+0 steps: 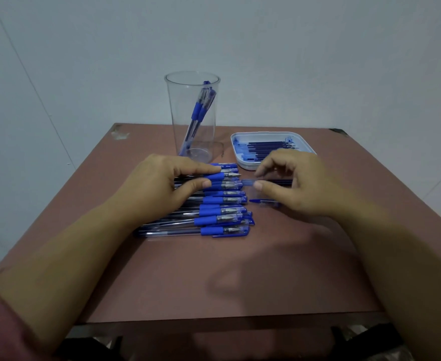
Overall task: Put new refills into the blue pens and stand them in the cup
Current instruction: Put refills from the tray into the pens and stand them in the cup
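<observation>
Dark-blue plastic refill (279, 182), pinched in the grip of the right hand (300, 186), lies left–right, end-on to the clear blue-sleeved pen (215, 176) pinched by the left hand (162, 183).

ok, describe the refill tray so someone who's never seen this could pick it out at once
Start at the brown table; near its far edge stands a tall clear cup. Just right of the cup sits the tray, shallow with rounded corners, dark refills lying inside. It is the only white, opaque container there.
</observation>
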The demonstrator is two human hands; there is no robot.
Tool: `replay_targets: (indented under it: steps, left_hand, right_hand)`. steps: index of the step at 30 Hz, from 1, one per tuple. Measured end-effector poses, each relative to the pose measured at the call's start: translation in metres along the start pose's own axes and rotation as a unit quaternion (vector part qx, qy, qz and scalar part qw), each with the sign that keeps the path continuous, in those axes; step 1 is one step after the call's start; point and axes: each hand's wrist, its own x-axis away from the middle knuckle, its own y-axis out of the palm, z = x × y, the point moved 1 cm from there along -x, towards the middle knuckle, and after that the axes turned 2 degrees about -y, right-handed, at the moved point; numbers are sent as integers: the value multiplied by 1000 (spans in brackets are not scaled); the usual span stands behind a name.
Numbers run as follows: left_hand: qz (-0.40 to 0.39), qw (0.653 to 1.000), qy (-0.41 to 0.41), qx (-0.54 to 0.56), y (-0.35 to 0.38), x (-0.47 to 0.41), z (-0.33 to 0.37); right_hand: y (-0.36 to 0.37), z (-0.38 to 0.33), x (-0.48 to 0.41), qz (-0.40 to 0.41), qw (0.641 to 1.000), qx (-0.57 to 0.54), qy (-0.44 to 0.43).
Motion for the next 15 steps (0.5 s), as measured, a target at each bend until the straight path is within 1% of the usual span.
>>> replay_targets:
  steps: [2, 5, 7, 11, 15]
  left_hand:
    - [-2, 1000, 5, -2, 0, 0, 1]
    - [-2, 1000, 14, -2, 1, 0, 1]
    - [-2, 1000, 19, 0, 1, 0, 2]
    - [-3, 1000, 21, -2, 2, -1, 1]
    - [-4, 1000, 19, -18, 2, -2, -2]
  right_hand:
    - [11, -4, -4, 32, 999, 0, -28]
    - [24, -6, -10, 38, 997, 30, -54]
    - [28, -5, -13, 49, 996, 27, -66]
    - [31, -4, -15, 62, 996, 22, -64]
    - [33, -7, -16, 55, 997, -8, -57]
